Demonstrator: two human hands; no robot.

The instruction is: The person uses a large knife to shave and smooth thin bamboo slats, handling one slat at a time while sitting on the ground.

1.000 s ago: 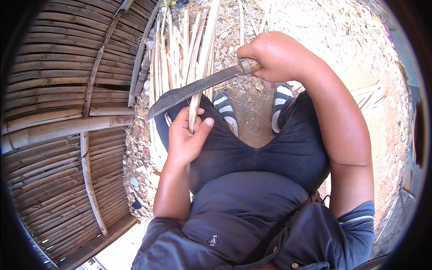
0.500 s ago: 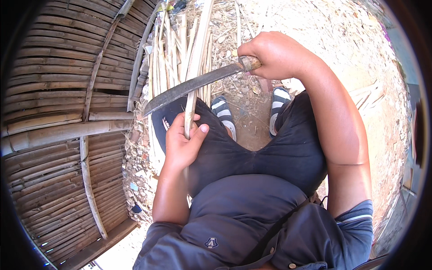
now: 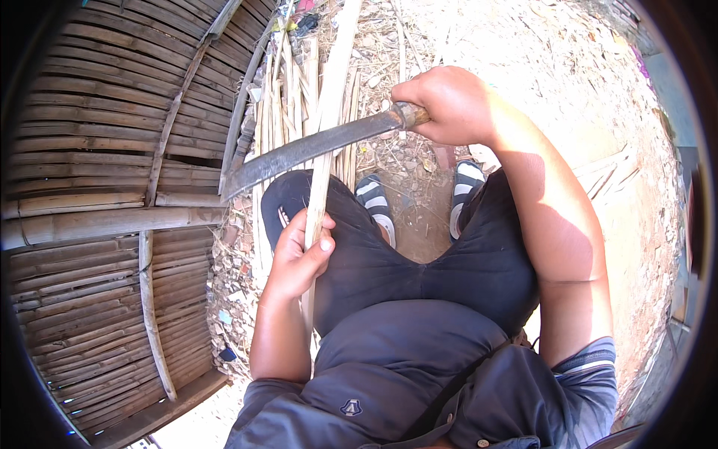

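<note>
My left hand (image 3: pixel 301 251) is wrapped round a long, pale bamboo strip (image 3: pixel 320 187), its thumb on the near side. The strip runs from beside my left forearm up and away to the far edge of view. My right hand (image 3: pixel 452 105) grips the wooden handle of a machete (image 3: pixel 307 148). Its long, dark blade points left and lies across the strip, a short way beyond my left hand. Whether the edge bites into the strip, I cannot tell.
Several split bamboo strips (image 3: pixel 287 105) lie on the littered ground beyond my left knee. A bamboo slat wall (image 3: pixel 97 127) stands along the left. My sandalled feet (image 3: pixel 375 202) are between the strips and the bare soil. More thin sticks (image 3: pixel 609 173) lie at the right.
My right hand and the machete have come slightly nearer to me along the strip. The view has shifted a little; my left hand keeps its grip.
</note>
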